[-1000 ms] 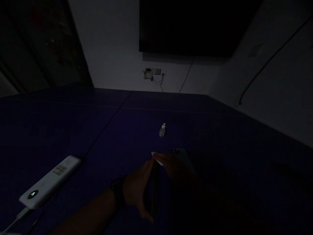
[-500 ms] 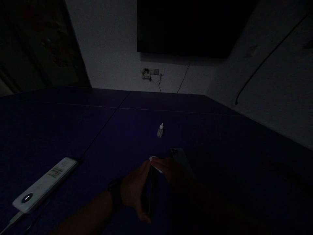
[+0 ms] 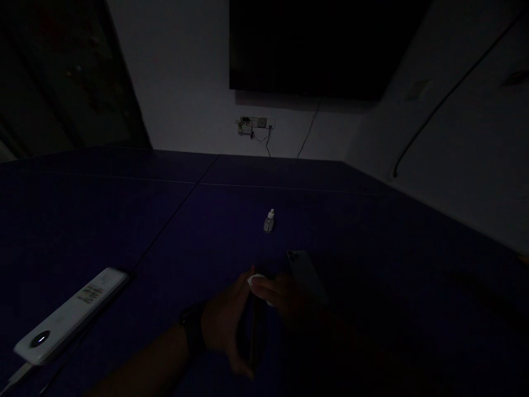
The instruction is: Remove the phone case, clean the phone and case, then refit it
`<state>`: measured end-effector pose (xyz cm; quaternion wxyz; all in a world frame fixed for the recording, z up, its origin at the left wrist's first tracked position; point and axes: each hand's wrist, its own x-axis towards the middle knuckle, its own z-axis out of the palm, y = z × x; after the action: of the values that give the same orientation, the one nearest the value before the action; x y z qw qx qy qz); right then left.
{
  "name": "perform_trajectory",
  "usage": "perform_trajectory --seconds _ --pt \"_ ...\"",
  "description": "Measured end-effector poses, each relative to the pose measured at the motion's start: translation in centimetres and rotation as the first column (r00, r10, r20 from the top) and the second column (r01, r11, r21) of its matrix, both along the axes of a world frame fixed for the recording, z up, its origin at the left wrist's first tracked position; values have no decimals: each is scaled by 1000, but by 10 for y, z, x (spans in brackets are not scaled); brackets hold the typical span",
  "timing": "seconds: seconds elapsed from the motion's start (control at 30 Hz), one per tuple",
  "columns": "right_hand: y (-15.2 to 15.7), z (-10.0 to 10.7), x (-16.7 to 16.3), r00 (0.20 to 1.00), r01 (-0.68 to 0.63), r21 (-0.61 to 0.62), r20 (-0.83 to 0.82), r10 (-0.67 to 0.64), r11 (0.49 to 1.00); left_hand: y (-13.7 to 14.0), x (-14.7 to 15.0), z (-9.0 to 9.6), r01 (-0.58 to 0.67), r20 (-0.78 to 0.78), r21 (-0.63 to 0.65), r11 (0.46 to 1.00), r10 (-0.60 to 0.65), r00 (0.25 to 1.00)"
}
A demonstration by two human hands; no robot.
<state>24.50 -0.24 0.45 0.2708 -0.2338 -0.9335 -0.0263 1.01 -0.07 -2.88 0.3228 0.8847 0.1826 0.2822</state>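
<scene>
Hands (image 3: 220, 321) at edges of slim object (image 3: 253, 331) — phone (image 3: 305, 271) near.

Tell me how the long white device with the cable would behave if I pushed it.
The long white device would probably slide rather than roll or tip, since it lies flat on a broad face. It looks stiff, judging by its straight edges. The white cable at its near end would likely trail along or tug.

Cloth (image 3: 255, 277) wht; held slab (image 3: 253, 331) v. dk; phone (image 3: 308, 275) blue-gry; btl (image 3: 268, 225) gry w/ wht cap (image 3: 271, 214); pwr bank (image 3: 61, 322) wht; surface (image 3: 231, 237) dk purple w/ blk line (image 3: 176, 212).
</scene>
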Motion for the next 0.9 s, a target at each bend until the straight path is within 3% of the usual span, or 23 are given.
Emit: perform_trajectory --seconds 0.1,0.2,0.33,0.47,0.77,0.9 --pt "21 -1 -1 994 96 -60 -51 -99 994 0 3 9 8 17 23 1000 -8 1000" --pt "26 0 -3 993 94 -40 -63 -97 995 0 3 10 6 15 31 1000 -6 1000" --pt "-1 6 -3 998 -4 23 56 2 1000 0 -1 0 -14 -10 38 999 15 1000" --pt "-26 6 0 985 -66 10 162 63 998 -1 -3 -6 -48 -31 24 999 48 998" --pt "22 4 -6 998 21 -22 -54 -22 1000 -1 2 8 0 24 11 1000 0 1000" --pt "6 -1 -9 999 -32 -44 -40 31 999 0 1 3 23 21 -24 999 -23 1000"
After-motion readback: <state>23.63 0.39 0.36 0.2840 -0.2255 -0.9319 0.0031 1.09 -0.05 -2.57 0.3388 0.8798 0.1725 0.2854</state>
